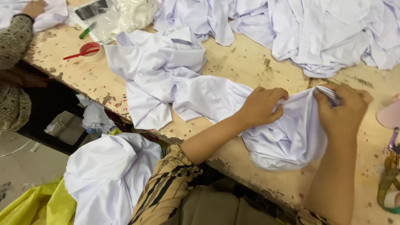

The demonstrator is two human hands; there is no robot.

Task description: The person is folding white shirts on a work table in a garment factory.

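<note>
Both hands are clamped on one bunched white cotton garment that lies at the near edge of the worn, paint-flecked wooden worktop, its lower folds hanging slightly over that edge. The left hand grips a gathered fold with fingers curled under, while the right hand pinches a narrow edge of the same cloth between thumb and fingertips, just beside the left. To work this well, the left hand should hold the bulk steady while the right keeps the pinched edge taut and flat, so the seam shows cleanly. The rest of the garment trails left towards more crumpled white fabric, which could drag if pulled. A large heap of white garments fills the far right corner; a red-handled small tool lies near the left edge.
</note>
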